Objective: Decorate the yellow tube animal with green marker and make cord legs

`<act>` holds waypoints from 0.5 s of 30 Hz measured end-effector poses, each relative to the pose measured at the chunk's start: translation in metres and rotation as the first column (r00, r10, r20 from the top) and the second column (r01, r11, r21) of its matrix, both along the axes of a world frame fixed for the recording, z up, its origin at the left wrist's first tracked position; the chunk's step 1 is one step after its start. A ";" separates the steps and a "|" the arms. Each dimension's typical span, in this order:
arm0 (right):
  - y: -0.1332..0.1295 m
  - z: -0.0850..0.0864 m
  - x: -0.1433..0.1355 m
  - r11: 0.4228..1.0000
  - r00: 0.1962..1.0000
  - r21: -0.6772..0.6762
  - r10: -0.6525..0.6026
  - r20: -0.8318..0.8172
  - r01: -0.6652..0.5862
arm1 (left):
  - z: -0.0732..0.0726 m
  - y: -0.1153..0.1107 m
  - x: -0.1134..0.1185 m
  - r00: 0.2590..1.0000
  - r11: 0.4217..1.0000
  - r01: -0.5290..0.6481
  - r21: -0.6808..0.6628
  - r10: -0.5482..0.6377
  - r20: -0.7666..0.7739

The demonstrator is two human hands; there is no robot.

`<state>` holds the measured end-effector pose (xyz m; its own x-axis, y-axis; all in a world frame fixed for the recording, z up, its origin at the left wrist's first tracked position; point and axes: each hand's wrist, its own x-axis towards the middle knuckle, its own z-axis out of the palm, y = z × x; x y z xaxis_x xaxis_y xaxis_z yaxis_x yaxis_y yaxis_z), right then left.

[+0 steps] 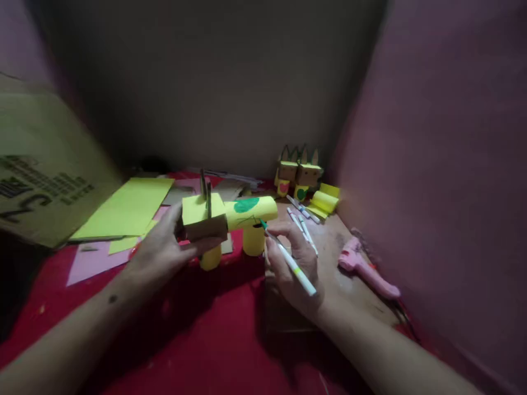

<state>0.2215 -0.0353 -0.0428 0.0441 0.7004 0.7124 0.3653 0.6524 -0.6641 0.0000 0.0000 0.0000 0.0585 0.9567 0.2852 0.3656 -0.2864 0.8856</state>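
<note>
My left hand [168,241] grips the box-shaped head of a paper animal figure [255,209], its thumb along the lower edge. The figure has a yellow tube body, yellow tube legs and upright cardboard ears. A green patch covers the top of the body, and thin dark lines mark its side. In my right hand [294,263] is a white marker pen [297,270] with a green tip and a yellow band. The tip meets the side of the body near a small dark green spot.
Two similar finished-looking figures [300,173] stand at the back. Several markers [302,219] and a yellow paper roll [324,202] lie on a cardboard surface [333,236]. A pink glue gun [368,269] rests by the right wall. Yellow sheets [127,211] and a carton [49,159] are left.
</note>
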 end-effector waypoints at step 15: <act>-0.004 0.006 0.001 1.000 0.999 0.016 -0.027 0.030 0.027 | -0.003 -0.004 -0.005 0.996 0.999 -0.040 -0.010 0.039 -0.074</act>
<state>0.2224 -0.0389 -0.0367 0.0410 0.6880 0.7246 0.4027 0.6523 -0.6421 -0.0049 -0.0039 -0.0032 0.0412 0.9619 0.2702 0.4410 -0.2601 0.8590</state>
